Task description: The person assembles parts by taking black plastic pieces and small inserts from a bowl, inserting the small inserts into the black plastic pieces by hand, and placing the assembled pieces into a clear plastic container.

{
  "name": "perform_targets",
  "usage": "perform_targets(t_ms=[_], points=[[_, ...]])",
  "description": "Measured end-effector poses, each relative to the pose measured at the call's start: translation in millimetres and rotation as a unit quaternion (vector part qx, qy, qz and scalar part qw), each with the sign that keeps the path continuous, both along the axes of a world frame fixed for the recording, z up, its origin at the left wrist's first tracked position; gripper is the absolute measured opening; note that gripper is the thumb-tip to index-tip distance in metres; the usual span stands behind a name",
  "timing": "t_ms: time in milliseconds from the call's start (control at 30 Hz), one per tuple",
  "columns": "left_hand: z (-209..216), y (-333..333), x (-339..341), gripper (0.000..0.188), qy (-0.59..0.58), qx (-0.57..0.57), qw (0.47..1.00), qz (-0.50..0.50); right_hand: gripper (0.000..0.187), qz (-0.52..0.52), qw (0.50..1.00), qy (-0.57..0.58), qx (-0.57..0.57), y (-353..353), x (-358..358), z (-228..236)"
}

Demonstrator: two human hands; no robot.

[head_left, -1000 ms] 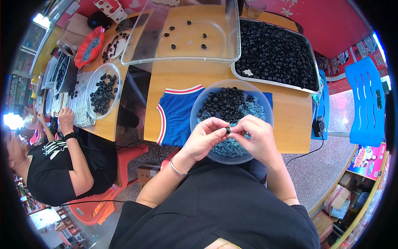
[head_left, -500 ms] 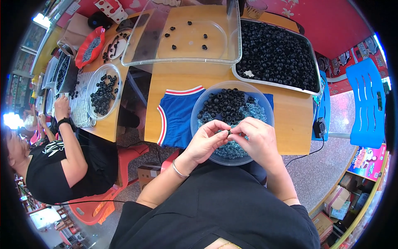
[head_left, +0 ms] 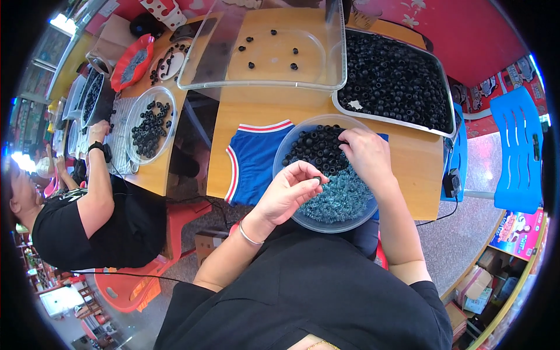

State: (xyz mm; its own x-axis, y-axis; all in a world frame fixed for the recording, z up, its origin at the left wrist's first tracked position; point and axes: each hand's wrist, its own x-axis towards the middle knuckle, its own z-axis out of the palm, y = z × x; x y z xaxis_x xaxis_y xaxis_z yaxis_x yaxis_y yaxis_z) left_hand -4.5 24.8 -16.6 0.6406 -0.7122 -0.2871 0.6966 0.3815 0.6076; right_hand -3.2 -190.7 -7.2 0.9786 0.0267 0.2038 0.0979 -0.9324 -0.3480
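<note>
A clear round bowl (head_left: 279, 175) stands in front of me. In it, small black hollow round plastic pieces (head_left: 315, 148) lie in the far half and small translucent teal plastic pieces (head_left: 335, 201) in the near half. My left hand (head_left: 289, 193), above the bowl's near left side, pinches one black round piece (head_left: 318, 179) between thumb and fingertips. On the bowl's far right side, my right hand (head_left: 368, 154) has its fingertips bent together at the edge of the black pieces. What they grip, if anything, is hidden.
Beyond the bowl stand a metal tray (head_left: 398, 123) heaped with black pieces and a clear plastic bin (head_left: 262, 86) holding several. Blue cloth (head_left: 256, 153) with red-and-white trim lies left. A co-worker (head_left: 87, 227) sits further left beside another clear bowl (head_left: 129, 131). A blue chair (head_left: 516, 151) is at right.
My hands, which met over the bowl, have separated. The right has moved up and away to the black pieces; the left stays near its place with a black piece in its fingers.
</note>
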Motion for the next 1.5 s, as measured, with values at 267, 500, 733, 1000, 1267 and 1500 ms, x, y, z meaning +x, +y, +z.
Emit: perform_targets(t_ms=[267, 500, 733, 1000, 1267, 1500], points=[[1.4, 0.7, -1.9, 0.014, 0.03, -0.021, 0.999, 0.02, 0.012, -0.01, 0.999, 0.015, -0.037, 11.8, 4.5, -13.2], [3.7, 2.3, -1.6, 0.015, 0.022, -0.016, 0.999, 0.021, 0.012, -0.005, 0.993, -0.015, 0.121, 5.5, 1.1, -2.8], [2.7, 0.8, -0.8, 0.019, 0.057, -0.032, 0.998, 0.017, 0.012, 0.046, 0.89, 0.018, 0.452, 18.9, -30.2, 31.7], [-1.1, -2.6, -1.3, 0.021, 0.061, -0.074, 0.995, 0.013, 0.025, 0.063, 0.917, -0.008, 0.394, 34.4, -49.4, 50.7], [-3.0, -3.0, -2.1, 0.021, 0.048, -0.078, 0.996, 0.017, 0.023, 0.071, 0.932, -0.034, 0.354, 36.4, -51.5, 49.4], [-2.7, -3.5, -2.7, 0.018, 0.036, -0.039, 0.998, 0.023, 0.013, 0.103, 0.944, -0.06, 0.307, 34.3, -51.8, 48.0]])
